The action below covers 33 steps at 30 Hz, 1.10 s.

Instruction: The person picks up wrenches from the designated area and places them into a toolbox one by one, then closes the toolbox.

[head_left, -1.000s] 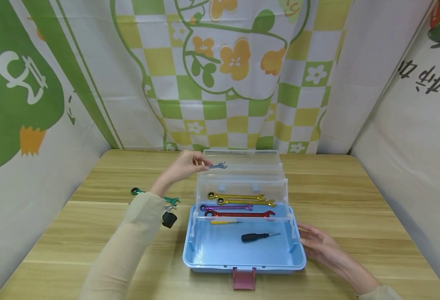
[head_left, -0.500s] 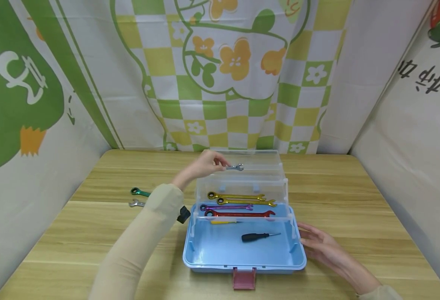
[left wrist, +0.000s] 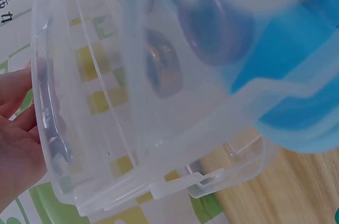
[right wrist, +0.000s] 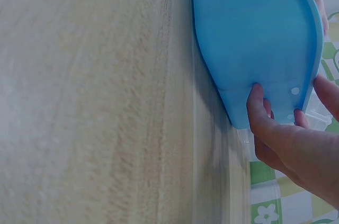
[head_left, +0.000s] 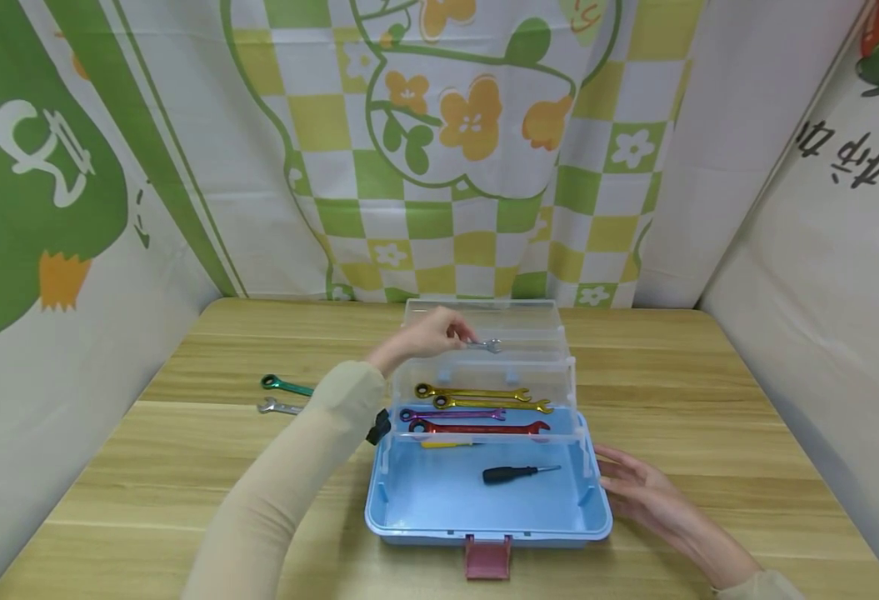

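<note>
My left hand (head_left: 432,332) pinches a small silver wrench (head_left: 491,345) above the clear upper tray (head_left: 559,343) of the toolbox. In the left wrist view, that silver wrench (left wrist: 48,110) shows behind clear plastic, with the fingers beside it. My right hand (head_left: 647,500) touches the outer right side of the blue toolbox (head_left: 484,533); the right wrist view has its fingers (right wrist: 258,105) against the blue wall. Two gold wrenches (head_left: 476,393), a purple wrench (head_left: 454,415) and a red wrench (head_left: 480,428) lie in the lower clear tray.
A black screwdriver (head_left: 508,475) and a yellow-handled tool (head_left: 445,445) lie in the toolbox bottom. Left of it, a green wrench (head_left: 285,386) and another silver wrench (head_left: 277,407) rest on the wooden table (head_left: 147,475). A pink latch (head_left: 487,560) hangs at the front.
My left hand has moved right with the silver wrench, then dipped slightly over the upper tray. The green and silver wrenches on the table are less covered by the sleeve. My right hand stays put.
</note>
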Each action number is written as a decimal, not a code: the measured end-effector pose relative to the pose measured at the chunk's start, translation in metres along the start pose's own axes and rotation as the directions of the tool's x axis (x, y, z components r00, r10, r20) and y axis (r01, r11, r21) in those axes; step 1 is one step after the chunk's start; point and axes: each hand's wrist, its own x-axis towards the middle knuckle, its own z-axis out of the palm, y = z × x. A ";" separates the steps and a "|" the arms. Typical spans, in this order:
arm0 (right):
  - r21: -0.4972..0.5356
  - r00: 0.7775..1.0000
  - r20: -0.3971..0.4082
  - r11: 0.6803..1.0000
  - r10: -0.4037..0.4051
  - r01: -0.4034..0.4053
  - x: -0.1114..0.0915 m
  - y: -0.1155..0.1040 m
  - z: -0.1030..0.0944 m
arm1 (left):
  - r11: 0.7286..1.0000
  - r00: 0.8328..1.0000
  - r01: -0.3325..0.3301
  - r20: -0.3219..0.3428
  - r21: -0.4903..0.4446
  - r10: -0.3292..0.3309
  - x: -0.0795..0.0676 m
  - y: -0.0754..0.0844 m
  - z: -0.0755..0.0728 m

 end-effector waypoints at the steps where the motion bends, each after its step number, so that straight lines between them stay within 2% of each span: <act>1: -0.002 1.000 -0.002 1.000 0.001 -0.001 0.000 0.000 0.000 | 1.000 1.000 -0.004 0.007 0.008 0.004 0.001 0.000 0.001; 9: -0.001 1.000 -0.002 1.000 0.006 -0.006 0.000 -0.001 0.000 | 0.998 0.999 0.025 0.043 0.050 -0.027 0.003 0.000 0.005; 33: -0.024 1.000 -0.012 1.000 0.005 -0.005 -0.001 0.001 0.002 | 0.995 0.995 0.010 0.098 0.098 -0.019 0.004 0.005 0.004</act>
